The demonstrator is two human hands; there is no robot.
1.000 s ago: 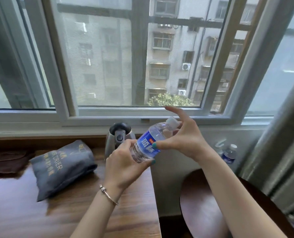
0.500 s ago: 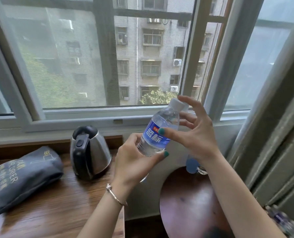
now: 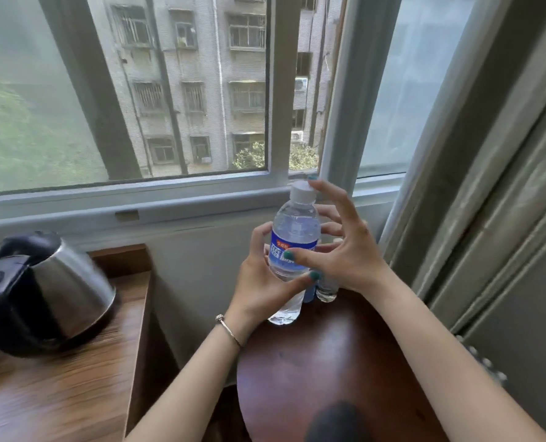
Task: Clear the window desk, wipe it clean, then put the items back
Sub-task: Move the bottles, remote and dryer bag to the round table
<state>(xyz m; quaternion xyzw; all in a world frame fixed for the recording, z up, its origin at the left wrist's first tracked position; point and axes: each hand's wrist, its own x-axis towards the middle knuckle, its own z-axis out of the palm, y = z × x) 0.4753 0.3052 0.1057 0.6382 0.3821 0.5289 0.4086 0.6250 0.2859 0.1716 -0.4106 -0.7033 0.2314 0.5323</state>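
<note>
Nearest the camera, at bottom edge, a dark blurred shape (image 3: 337, 421) sat over the round dark-red table (image 3: 329, 371); couldn't tell what it was. Both forearms reached fwd over that table. Left hand (image 3: 262, 282), w/ a thin bracelet (image 3: 230, 330) at the wrist, gripped the water bottle (image 3: 294, 247) around its lower half, thumb across the front below the blue label, fingers curled round the far side. Bottle was upright, tilted slightly, white cap (image 3: 302, 189) on, its base just above or touching the tabletop near the back edge – couldn't tell which. Right hand (image 3: 345, 250) held the same bottle from the right: thumb pressed on the label, index fingertip on the cap, other fingers curled behind the bottle. Just behind & right of it, mostly hidden by the right hand, a second bottle (image 3: 326, 290) stood on the table, only its clear base and a bit of blue showing. To the left, on the wooden desk (image 3: 74, 393), a steel kettle (image 3: 45, 291) w/ black handle & lid stood well apart from the hands, motion-blurred. Beyond, a white sill (image 3: 137, 205) and window frame; at right a grey curtain (image 3: 504, 186). Thru the glass, a grey apartment block (image 3: 217, 74) and green trees.
</note>
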